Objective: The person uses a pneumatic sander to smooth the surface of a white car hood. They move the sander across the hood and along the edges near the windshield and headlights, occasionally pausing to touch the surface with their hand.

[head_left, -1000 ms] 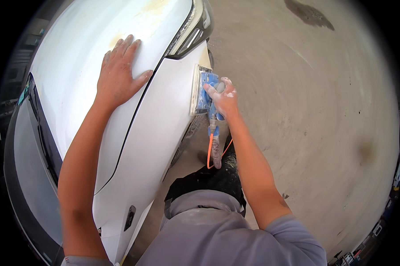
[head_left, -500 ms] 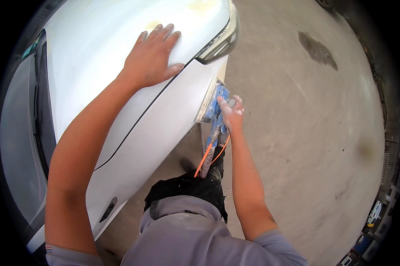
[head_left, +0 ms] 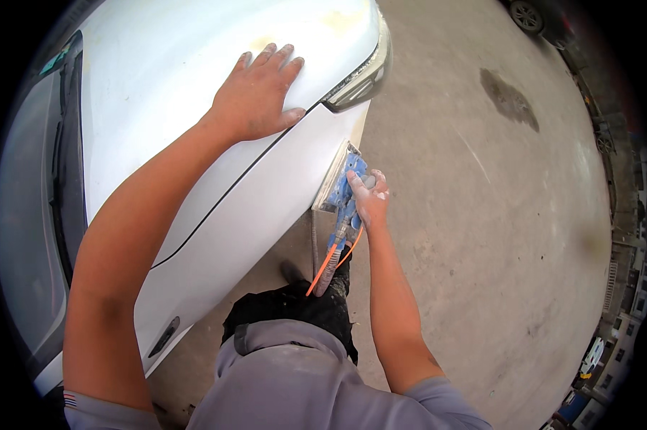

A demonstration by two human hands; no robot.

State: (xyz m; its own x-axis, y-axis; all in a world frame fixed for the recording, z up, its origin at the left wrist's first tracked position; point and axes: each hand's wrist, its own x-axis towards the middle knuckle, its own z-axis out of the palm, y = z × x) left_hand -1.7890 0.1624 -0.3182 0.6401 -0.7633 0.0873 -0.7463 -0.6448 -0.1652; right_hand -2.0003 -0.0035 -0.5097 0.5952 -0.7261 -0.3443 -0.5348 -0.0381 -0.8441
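Observation:
My left hand [head_left: 257, 93] lies flat with spread fingers on the white car's hood [head_left: 166, 79], its thumb near the seam above the front fender [head_left: 266, 183]. My right hand [head_left: 370, 197], dusted white, is wrapped round a blue power sander [head_left: 347, 179]. The sander's flat rectangular pad [head_left: 328, 188] rests against the fender's outer side, below the headlight [head_left: 359, 82]. From the sander's lower end run an orange air hose [head_left: 320, 270] and a ribbed grey hose [head_left: 328, 272]. Part of the pad's face is hidden against the panel.
To the left is the windshield [head_left: 30, 215] with a black wiper. A dark door handle [head_left: 164, 337] is low on the car's side. Grey concrete floor [head_left: 474, 251] with a dark stain [head_left: 508, 99] spreads to the right. A dark car's wheel [head_left: 527, 16] shows at the upper right.
The view has shifted slightly, with the car now a little lower and further right. My right hand and the sander have slid slightly rearward along the fender. My left hand stays on the hood.

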